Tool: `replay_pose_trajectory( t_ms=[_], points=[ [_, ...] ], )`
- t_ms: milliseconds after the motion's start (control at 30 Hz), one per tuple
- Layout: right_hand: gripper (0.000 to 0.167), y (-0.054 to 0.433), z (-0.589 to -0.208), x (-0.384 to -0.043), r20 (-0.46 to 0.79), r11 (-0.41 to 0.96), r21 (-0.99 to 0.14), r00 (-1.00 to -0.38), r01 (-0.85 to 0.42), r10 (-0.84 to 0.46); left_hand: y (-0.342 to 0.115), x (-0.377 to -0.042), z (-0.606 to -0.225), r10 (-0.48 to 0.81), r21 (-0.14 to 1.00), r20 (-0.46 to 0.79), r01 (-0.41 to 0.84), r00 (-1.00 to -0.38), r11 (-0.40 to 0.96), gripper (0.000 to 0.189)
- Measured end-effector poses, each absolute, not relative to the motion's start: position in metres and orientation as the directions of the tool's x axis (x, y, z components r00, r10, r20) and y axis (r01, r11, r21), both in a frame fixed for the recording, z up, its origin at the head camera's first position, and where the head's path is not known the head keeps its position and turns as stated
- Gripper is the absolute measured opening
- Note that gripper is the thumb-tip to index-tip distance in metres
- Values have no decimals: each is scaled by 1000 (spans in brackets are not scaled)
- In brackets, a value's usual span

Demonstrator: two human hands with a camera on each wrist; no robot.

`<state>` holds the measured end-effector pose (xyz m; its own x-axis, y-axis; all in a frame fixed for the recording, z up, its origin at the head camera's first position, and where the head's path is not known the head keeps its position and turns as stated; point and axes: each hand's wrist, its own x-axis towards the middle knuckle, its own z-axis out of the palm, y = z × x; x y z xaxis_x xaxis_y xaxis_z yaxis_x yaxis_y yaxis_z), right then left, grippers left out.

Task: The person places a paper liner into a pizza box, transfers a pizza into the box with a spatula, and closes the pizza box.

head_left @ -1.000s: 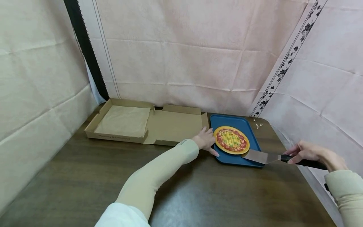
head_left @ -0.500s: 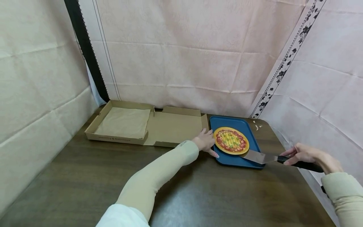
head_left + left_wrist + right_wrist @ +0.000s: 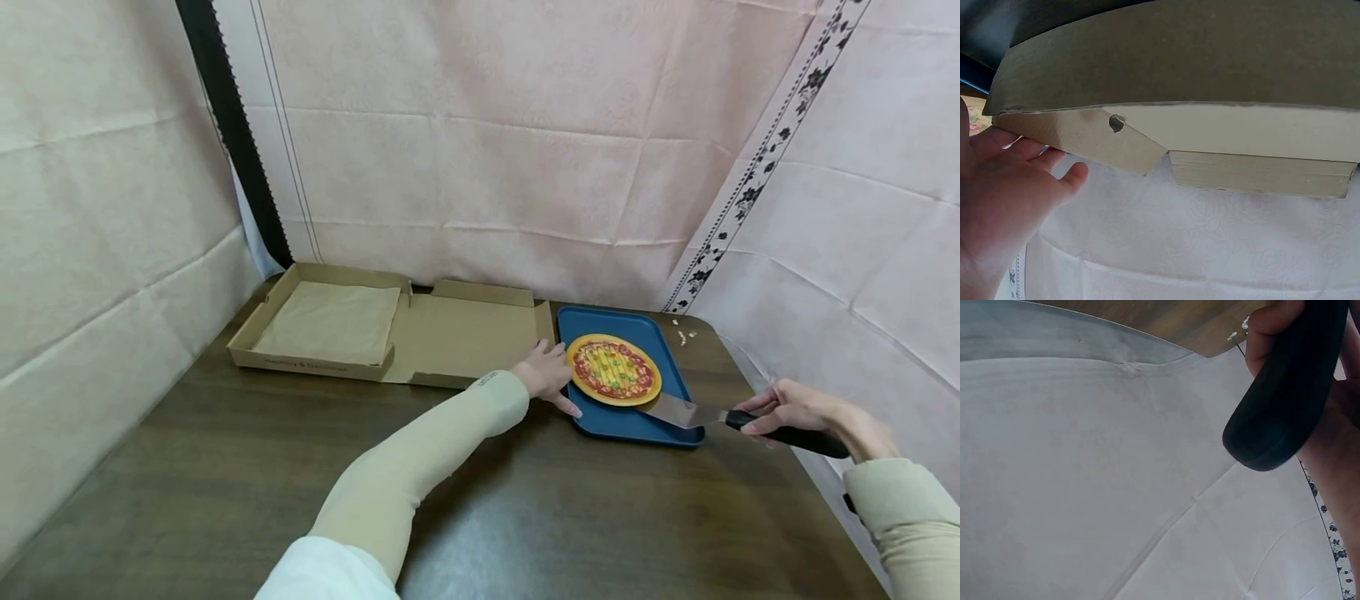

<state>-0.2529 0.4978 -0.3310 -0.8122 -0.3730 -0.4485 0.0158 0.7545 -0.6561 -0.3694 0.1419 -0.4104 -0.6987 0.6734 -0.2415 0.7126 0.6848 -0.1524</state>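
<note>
A round toy-like pizza (image 3: 613, 369) with red and yellow topping lies on a blue tray (image 3: 633, 426) at the right of the table. My right hand (image 3: 813, 410) grips the black handle of a spatula (image 3: 678, 412). The spatula's metal blade reaches over the tray's front right corner, its tip hidden under the pizza's near edge. At the tray's left side, my left hand (image 3: 544, 375) has its fingers spread, fingertips right by the pizza's rim and thumb over the tray edge. The right wrist view shows the handle's black end (image 3: 1266, 444) inside my grasp.
An opened cardboard pizza box (image 3: 300, 363) lies left of the tray, with a sheet of paper (image 3: 330, 321) in its base. Its lid (image 3: 465, 333) lies flat beside the tray, under my left hand. Small white scraps (image 3: 682, 336) lie at the back right. Cloth hangs around the table.
My right hand has moved a little left with the spatula, pushing the blade toward the pizza. The left hand stays in place at the tray.
</note>
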Motion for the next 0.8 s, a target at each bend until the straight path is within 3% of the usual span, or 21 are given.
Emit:
replay_pose_trajectory(
  t_ms=[800],
  points=[
    [59, 486, -338, -259, -427, 720, -694, -806, 1, -410, 142, -370, -411, 676, -130, -238, 713, -697, 689, 96]
  ],
)
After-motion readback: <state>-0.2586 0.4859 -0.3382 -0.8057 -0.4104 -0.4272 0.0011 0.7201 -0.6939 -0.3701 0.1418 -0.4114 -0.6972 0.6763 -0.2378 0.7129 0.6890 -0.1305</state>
